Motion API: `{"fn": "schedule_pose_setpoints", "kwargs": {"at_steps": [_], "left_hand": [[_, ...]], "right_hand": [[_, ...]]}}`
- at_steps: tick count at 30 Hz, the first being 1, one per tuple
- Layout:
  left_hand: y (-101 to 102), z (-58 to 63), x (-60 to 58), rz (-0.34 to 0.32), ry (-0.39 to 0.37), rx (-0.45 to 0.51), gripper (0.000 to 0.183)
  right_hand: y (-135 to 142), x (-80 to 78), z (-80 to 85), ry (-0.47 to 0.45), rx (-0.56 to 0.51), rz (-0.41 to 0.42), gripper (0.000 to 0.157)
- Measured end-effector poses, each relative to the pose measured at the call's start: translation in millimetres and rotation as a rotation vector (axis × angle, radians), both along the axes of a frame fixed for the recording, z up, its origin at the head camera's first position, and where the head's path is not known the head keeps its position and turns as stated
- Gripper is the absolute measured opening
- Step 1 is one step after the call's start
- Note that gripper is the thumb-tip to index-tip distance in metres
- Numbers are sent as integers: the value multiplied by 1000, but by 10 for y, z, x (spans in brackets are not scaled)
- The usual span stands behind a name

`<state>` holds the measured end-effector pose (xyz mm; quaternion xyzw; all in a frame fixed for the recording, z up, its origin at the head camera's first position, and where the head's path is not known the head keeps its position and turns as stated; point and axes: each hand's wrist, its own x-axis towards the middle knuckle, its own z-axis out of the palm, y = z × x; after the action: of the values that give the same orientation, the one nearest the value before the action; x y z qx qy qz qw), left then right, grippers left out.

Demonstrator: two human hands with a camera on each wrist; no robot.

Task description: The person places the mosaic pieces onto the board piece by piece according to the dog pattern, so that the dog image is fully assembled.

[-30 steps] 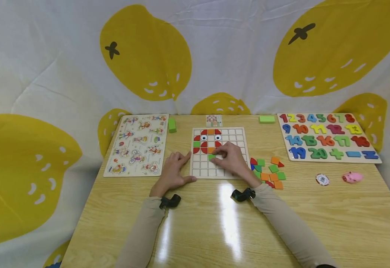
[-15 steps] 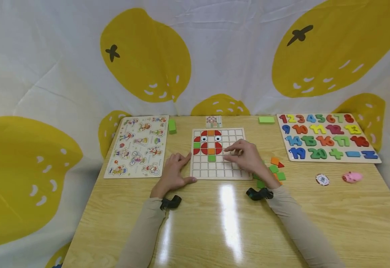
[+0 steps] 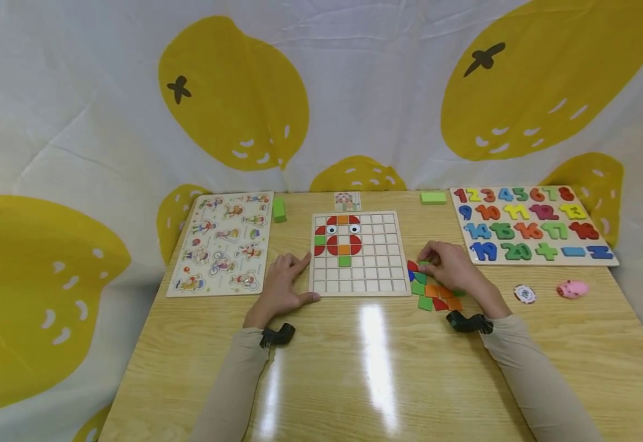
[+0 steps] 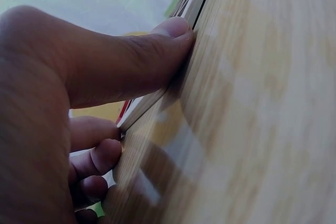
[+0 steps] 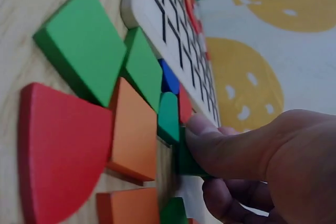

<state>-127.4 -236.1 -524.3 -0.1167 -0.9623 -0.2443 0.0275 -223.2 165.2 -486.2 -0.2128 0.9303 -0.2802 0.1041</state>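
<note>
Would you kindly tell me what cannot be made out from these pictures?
Head view: detail on the pale printed card is too small to read.
Head view: the right hand hides part of the scattered coloured flat tiles.
Left wrist view: the left hand blocks part of the pale wooden grid board, seen nearly edge-on.
Right wrist view: that hand covers part of a dark green flat tile; the bottom edge cuts off an orange flat tile.

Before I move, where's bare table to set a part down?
Free: table in front of the grid board between both sleeves; bare wood in front of the pink pig; narrower strip between grid board and number board, behind the right hand. Crowded: loose tiles around that hand.
</note>
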Motion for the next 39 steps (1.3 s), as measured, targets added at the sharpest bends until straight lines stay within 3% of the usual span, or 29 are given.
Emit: {"fn": "schedule_pose_setpoints", "kwargs": {"at_steps": [3, 7, 10, 13, 16, 24, 28, 34, 39], "left_hand": [[3, -12, 1, -3, -4, 8, 101], [4, -11, 1, -1, 1, 8, 101], [0, -9, -4, 1, 0, 6, 101], [-3, -8, -11, 1, -10, 8, 101], [-2, -3, -13, 1, -20, 4, 101], [-7, 10, -15, 3, -27, -1, 100], [5, 14, -22, 2, -22, 8, 100], [1, 5, -36, -8, -18, -3, 100], [-8, -4, -29, -2, -19, 15, 99]], "right_hand": [[-19, -5, 42, 9, -83, -6, 17], [-152, -2, 107, 9, -317, -10, 20], [-359, 21, 105, -58, -509, 2, 26], [-617, 59, 36, -149, -617, 30, 33], [-870, 118, -90, -156, -584, 52, 34], [-1306, 280, -229, 67, -368, 45, 36], [-1331, 304, -223, 88, -329, 61, 36], [-1317, 304, -215, 66, -359, 65, 21], [-1366, 302, -238, 95, -348, 92, 19]]}}
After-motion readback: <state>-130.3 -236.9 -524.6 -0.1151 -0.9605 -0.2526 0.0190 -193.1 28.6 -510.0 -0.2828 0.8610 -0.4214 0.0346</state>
